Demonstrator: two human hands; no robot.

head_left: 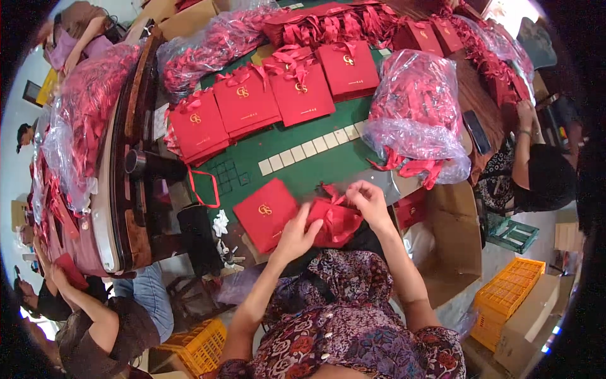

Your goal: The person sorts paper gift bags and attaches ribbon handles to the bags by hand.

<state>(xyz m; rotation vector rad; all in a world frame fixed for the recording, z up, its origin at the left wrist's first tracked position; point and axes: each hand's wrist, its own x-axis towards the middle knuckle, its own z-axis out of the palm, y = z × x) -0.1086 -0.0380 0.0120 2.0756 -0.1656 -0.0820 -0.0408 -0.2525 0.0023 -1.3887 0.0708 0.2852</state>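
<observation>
A small red gift bag [336,228] with red ribbon on it lies in front of my body at the table's near edge. My left hand [298,234] grips its left side, with thumb and fingers at the edge. Above the bag's right side, my right hand [370,201] is closed in a pinch on a red ribbon [332,191], slightly blurred. Left of my left hand lies a flat red gift bag [266,213] with a gold emblem, close to that hand.
Stacks of red gift bags [247,104] stand across the green table [252,151], behind a row of pale tiles [309,149]. Clear plastic sacks [413,95] hold more red bags. A dark cup [151,165] stands left, a cardboard box [445,243] right. Other people work on both sides.
</observation>
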